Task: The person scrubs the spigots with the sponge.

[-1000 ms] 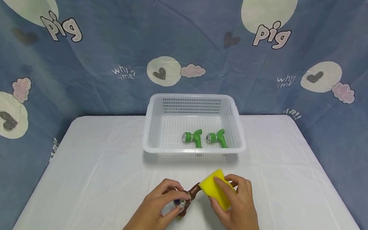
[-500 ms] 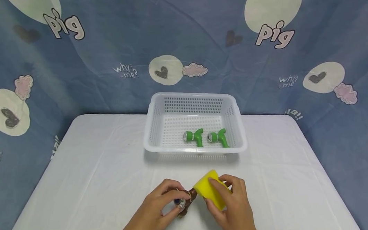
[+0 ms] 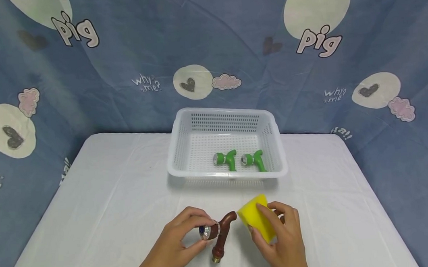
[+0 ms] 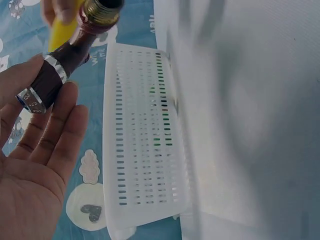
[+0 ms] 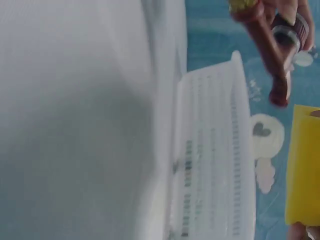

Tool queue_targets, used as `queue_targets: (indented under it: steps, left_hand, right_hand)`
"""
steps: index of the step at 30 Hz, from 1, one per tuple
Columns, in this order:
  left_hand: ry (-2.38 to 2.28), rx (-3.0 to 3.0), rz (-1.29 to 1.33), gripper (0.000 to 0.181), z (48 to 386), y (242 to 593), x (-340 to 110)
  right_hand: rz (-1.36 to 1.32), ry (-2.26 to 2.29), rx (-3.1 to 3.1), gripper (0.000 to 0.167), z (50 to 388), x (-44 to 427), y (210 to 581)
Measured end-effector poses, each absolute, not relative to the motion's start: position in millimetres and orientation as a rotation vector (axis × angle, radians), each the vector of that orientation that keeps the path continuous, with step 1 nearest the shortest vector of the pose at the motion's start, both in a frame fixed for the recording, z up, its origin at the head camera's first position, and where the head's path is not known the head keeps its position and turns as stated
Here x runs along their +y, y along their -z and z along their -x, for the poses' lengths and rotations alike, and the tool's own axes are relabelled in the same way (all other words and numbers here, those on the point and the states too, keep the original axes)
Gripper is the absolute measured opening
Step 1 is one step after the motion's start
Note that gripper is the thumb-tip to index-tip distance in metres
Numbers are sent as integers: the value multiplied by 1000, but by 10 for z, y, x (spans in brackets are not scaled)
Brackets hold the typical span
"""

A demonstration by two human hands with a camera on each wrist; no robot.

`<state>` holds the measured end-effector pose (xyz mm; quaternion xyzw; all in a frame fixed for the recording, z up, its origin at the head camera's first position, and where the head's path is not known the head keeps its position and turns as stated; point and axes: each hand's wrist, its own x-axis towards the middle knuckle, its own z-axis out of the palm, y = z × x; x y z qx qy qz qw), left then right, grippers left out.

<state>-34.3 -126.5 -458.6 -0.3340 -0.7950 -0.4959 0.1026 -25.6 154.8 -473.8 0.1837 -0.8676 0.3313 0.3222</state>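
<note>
My left hand [image 3: 177, 240] pinches a brown faucet [image 3: 223, 232] by its round knob, which has a shiny silver end. The curved spout points up and to the right, and the brass threaded end points down toward me. In the left wrist view the faucet [image 4: 72, 52] shows its threaded opening, held above the table. A yellow sponge [image 3: 256, 218], bent between thumb and fingers, is gripped by my right hand [image 3: 283, 238]. A small gap separates the sponge from the spout tip. The right wrist view catches the sponge [image 5: 304, 167] only at its edge.
Beyond the hands stands a white perforated basket [image 3: 227, 176]. Inside, near its front wall, lie a green faucet [image 3: 230, 161] and, to its right, another green faucet [image 3: 258, 161]. A white cloth [image 3: 130, 194] covers the table, and a blue printed curtain [image 3: 209, 37] hangs around it.
The sponge slid left along the spout, then came off it to the right. The brown faucet has turned in my left hand, and its threaded end swung down toward me.
</note>
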Motion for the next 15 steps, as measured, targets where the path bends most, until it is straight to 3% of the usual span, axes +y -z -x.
queue_targets:
  steps: [8,15]
  left_hand:
    - [1547,-2322,1017,43,333,4563,-1233]
    - [1705,-2383,873,38,287,4522,-1239]
  right_hand:
    - [-631,-880,-2230,46,145,1345,4745]
    - [-563,-866,-2192,47,226,1422,4808]
